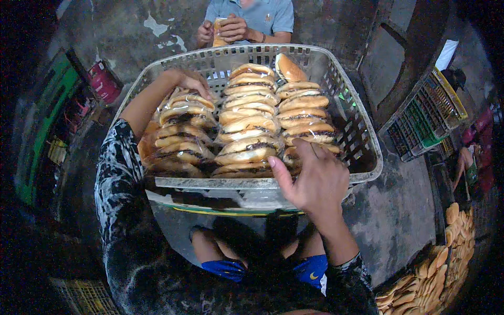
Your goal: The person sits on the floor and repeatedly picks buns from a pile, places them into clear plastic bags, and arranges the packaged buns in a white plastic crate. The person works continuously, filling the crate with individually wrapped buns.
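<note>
A large grey plastic basket (252, 182) holds three rows of split buns with dark filling, wrapped in clear plastic. My left hand (190, 82) reaches over the basket's left side and rests on the far end of the left row (186, 123); its fingers bend downward and their tips are partly hidden. At the near end of the right row (307, 116) is my right hand (318, 181), thumb and index finger spread apart and touching the wrapped buns. The middle row (251, 113) runs between them. One bun (290, 68) leans upright at the far end of the right row.
Across the basket a person in a light blue shirt (262, 18) holds a wrapped bun (219, 32). Stacked crates (426, 113) stand at the right. Many unwrapped buns (428, 278) lie at the lower right. A pink gas cylinder (103, 83) is at the left.
</note>
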A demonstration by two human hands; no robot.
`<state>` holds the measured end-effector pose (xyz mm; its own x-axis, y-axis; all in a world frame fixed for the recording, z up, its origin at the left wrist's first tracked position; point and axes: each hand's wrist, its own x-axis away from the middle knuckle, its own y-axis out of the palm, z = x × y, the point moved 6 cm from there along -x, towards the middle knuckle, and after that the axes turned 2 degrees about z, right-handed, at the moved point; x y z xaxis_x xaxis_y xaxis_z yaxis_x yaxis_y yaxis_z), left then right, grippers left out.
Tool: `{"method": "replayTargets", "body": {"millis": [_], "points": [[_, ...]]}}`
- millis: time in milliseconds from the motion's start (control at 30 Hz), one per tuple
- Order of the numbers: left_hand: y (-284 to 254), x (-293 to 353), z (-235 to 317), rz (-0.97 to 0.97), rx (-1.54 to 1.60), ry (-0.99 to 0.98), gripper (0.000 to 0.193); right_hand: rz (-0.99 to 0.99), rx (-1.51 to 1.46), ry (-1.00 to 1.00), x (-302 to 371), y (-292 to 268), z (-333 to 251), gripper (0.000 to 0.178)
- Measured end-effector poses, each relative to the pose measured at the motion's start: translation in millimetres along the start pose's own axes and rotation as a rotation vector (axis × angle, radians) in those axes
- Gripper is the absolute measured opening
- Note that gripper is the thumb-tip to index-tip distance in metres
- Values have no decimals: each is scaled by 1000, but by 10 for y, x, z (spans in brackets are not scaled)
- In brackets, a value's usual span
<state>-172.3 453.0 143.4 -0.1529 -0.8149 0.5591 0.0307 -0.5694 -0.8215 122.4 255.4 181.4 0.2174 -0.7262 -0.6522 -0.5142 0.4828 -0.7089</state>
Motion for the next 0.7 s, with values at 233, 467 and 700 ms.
{"method": "replayTargets", "body": {"millis": [233,467,700], "points": [[-59,651,-277,506,-82,12,85,29,34,-25,27,-47,-53,36],[531,1793,-1428,687,52,-343,77,-26,147,52,86,-33,-29,44],[1404,2488,-1419,880,983,-305,47,137,19,-126,124,-120,-116,40]]}}
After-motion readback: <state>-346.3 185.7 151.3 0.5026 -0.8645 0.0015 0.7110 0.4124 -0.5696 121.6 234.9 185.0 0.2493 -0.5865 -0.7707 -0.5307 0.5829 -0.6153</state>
